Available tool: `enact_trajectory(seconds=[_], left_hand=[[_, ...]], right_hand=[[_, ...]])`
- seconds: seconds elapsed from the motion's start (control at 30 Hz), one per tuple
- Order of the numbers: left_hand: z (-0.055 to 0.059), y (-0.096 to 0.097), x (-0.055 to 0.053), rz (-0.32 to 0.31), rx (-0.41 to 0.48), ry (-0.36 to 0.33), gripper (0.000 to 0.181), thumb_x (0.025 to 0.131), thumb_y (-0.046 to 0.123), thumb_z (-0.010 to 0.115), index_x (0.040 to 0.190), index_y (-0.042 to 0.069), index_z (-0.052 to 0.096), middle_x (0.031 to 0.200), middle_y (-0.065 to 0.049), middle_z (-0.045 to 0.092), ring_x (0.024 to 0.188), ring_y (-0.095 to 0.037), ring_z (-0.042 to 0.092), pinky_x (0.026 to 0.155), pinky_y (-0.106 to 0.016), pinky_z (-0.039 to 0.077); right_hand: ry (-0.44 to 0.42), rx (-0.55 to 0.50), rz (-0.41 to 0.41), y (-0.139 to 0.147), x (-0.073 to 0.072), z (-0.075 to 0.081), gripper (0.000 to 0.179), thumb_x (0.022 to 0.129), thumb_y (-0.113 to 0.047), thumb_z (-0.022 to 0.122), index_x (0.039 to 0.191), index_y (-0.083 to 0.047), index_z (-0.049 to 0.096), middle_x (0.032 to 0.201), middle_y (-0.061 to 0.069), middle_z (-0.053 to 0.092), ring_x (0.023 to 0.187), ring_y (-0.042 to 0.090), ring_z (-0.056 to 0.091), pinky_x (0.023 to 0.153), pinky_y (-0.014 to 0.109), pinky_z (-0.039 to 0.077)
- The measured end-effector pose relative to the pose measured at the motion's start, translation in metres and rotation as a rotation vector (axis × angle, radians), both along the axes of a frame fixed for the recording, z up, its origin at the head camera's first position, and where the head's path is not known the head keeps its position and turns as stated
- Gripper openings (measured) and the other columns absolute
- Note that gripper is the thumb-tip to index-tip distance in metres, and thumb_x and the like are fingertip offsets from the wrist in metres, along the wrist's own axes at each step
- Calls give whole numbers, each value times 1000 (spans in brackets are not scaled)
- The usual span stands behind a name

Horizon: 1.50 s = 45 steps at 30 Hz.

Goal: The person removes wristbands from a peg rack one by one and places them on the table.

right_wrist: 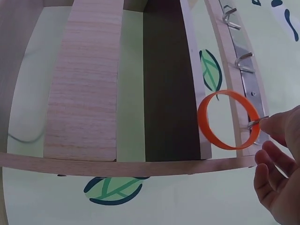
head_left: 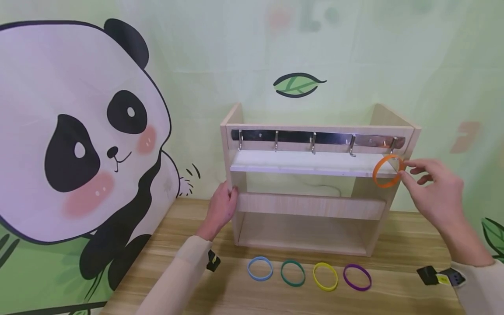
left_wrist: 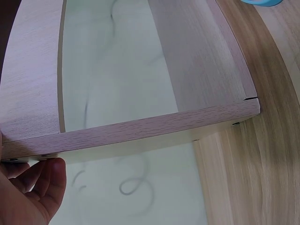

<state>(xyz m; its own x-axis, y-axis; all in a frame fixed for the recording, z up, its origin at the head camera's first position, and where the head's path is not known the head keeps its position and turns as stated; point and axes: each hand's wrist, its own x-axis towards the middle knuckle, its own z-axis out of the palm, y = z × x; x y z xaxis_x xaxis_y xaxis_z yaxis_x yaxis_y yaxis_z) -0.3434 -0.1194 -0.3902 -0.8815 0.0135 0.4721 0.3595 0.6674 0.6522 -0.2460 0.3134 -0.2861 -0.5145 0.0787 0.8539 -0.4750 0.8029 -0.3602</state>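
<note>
My right hand (head_left: 437, 188) pinches an orange silicone wristband (head_left: 375, 173) between thumb and fingertips, in front of the shelf's right end. The band is just below the rightmost hook (head_left: 393, 143); in the right wrist view the orange wristband (right_wrist: 204, 123) overlaps that hook, and whether it is looped over it I cannot tell. My left hand (head_left: 221, 205) grips the left side panel of the small wooden shelf (head_left: 311, 205). In the left wrist view, the left hand's curled fingers (left_wrist: 54, 180) touch the panel's outer face.
On the wooden table (head_left: 401, 236), in front of the shelf, a light blue wristband (head_left: 249, 272), a green wristband (head_left: 282, 276), a yellow wristband (head_left: 315, 277) and a purple wristband (head_left: 345, 276) lie in a row. A metal hook rail (head_left: 295, 136) spans the shelf's upper front. Behind hangs a panda-printed backdrop (head_left: 197, 87).
</note>
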Motion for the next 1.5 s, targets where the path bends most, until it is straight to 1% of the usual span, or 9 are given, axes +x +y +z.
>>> enact_trajectory(seconds=[0.13,0.27,0.37,0.6,0.8,0.93,1.27,1.5], left_hand=[[0,0,1,0,-4,-12,37,100,30,37,123,7,53,107,-12,56,92,-25,56,74,-43,52],[0,0,0,4,-1,-14,37,100,30,37,123,6,54,106,-11,56,91,-24,55,73,-43,52],[-1,0,0,8,-1,-8,37,100,29,37,122,6,54,105,-12,56,90,-25,56,72,-43,52],[-2,0,-2,8,-2,-18,34,100,29,38,120,7,54,105,-11,55,91,-24,55,73,-42,52],[-3,-1,-2,12,-8,-10,34,99,29,38,118,6,55,104,-12,56,90,-25,55,73,-43,52],[-2,-1,-2,11,-11,-17,36,100,31,37,121,7,54,106,-12,56,91,-25,56,73,-43,52],[-3,0,-1,10,-9,6,37,100,29,38,124,6,53,109,-14,57,93,-26,57,74,-44,52],[-2,0,-1,15,-14,-4,36,100,29,38,122,6,54,109,-14,56,94,-26,56,76,-44,51]], right_hand=[[-69,-4,-38,3,-4,1,27,80,-2,71,105,6,67,100,19,63,77,-20,40,65,2,32],[-116,9,-44,4,-9,3,28,82,-5,70,108,5,67,100,20,62,77,-18,39,63,2,32],[-126,17,-37,5,-13,4,28,83,-6,69,109,4,67,99,20,62,75,-17,39,62,3,32],[-137,33,-17,6,-20,5,26,84,-5,67,108,6,67,96,19,62,78,-12,41,61,3,32],[-176,24,-34,6,-22,5,26,87,-9,64,108,6,67,94,19,63,77,-10,41,63,5,33],[-193,14,-37,6,-23,5,27,88,-10,63,109,6,66,95,19,63,76,-12,40,64,5,33],[-172,-9,-50,6,-20,5,24,88,-10,63,106,6,67,94,21,64,69,-19,39,61,1,33],[-144,-19,-58,2,-14,8,23,89,-11,63,105,5,68,92,19,65,69,-18,40,63,1,33]])
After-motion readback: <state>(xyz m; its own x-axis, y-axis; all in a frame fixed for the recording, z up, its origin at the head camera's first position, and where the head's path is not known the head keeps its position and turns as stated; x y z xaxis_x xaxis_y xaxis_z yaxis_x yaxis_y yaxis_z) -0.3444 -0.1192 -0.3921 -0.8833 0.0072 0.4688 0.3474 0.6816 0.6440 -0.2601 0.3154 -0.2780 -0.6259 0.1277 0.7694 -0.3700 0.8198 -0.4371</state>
